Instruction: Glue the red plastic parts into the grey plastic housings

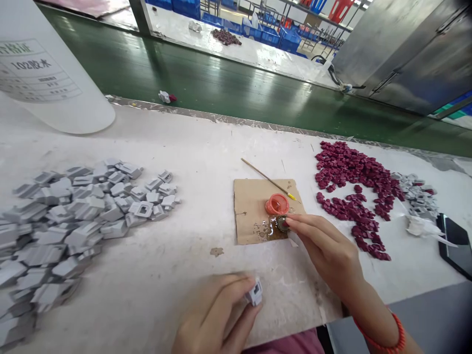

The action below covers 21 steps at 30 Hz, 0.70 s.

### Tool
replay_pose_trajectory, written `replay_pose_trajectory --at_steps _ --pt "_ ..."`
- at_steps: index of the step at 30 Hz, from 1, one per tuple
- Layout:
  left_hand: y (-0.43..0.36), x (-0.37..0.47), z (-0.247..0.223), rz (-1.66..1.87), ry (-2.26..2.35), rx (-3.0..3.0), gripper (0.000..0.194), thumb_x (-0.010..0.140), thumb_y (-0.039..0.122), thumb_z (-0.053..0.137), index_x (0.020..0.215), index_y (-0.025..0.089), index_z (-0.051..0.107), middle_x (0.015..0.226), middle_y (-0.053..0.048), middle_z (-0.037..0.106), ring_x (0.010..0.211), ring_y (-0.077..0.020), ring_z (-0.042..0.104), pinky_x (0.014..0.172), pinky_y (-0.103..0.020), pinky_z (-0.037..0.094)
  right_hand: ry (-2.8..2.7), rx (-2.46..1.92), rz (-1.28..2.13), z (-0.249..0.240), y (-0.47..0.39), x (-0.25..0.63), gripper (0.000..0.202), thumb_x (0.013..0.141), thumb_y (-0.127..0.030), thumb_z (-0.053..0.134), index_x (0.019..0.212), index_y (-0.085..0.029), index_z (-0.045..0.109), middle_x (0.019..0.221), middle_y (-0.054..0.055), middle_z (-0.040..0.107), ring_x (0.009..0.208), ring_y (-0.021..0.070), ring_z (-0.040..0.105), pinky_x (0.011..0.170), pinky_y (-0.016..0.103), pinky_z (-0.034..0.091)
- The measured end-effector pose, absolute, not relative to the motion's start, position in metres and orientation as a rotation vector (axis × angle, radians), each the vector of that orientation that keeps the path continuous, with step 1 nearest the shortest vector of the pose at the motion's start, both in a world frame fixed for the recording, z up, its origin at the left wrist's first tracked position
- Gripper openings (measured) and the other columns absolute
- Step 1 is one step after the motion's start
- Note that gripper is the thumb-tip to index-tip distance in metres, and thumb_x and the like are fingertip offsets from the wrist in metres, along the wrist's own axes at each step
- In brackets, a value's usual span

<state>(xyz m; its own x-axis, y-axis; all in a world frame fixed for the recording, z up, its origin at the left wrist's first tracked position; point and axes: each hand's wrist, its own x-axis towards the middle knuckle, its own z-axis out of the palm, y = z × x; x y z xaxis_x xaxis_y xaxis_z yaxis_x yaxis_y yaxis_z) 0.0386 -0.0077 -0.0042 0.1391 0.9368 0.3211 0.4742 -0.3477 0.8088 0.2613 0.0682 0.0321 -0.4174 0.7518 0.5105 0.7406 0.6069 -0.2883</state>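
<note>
My left hand (224, 312), low in the middle, pinches a small grey plastic part (255, 292) with a square opening. To its upper right, my right hand (328, 246) has its fingers together at a small dark round cap (282, 223); a bit of dark red shows at the fingertips. The cap lies on a brown cardboard piece (243, 196) with wet, shiny spots. Beside it stands a small red cup (277, 204). A thin stick with a yellow tip (265, 176) rests across the cardboard's top edge.
A heap of grey parts (81, 211) covers the left side. Dark red pieces (354, 167) are spread at the right, near more grey parts (418, 194), crumpled tissue (424, 227) and a black phone (455, 243). A white bottle (55, 73) stands back left, before the green belt (221, 88).
</note>
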Motion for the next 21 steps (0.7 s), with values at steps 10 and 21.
replay_pose_trajectory --at_steps 10,21 --pt "0.000 0.038 -0.005 1.150 1.254 1.963 0.025 0.080 0.005 0.068 0.101 0.017 0.062 0.092 -0.001 0.072 0.089 -0.0130 0.063 0.084 -0.021 0.052 -1.981 -1.148 0.418 0.032 0.008 0.232 0.035 0.082 0.002 0.058 0.111 -0.017 0.063 0.109 0.005 0.067 0.100 0.0132 0.064 0.090 0.022 0.055" --pt "0.000 0.041 -0.003 1.166 1.277 1.898 0.020 0.081 0.007 0.068 0.098 0.017 0.063 0.091 -0.001 0.073 0.087 -0.0143 0.064 0.081 -0.025 0.054 -2.074 -1.069 0.509 0.021 0.000 0.221 0.029 0.085 0.001 0.055 0.109 -0.013 0.065 0.107 0.010 0.068 0.103 0.0168 0.064 0.090 0.025 0.056"
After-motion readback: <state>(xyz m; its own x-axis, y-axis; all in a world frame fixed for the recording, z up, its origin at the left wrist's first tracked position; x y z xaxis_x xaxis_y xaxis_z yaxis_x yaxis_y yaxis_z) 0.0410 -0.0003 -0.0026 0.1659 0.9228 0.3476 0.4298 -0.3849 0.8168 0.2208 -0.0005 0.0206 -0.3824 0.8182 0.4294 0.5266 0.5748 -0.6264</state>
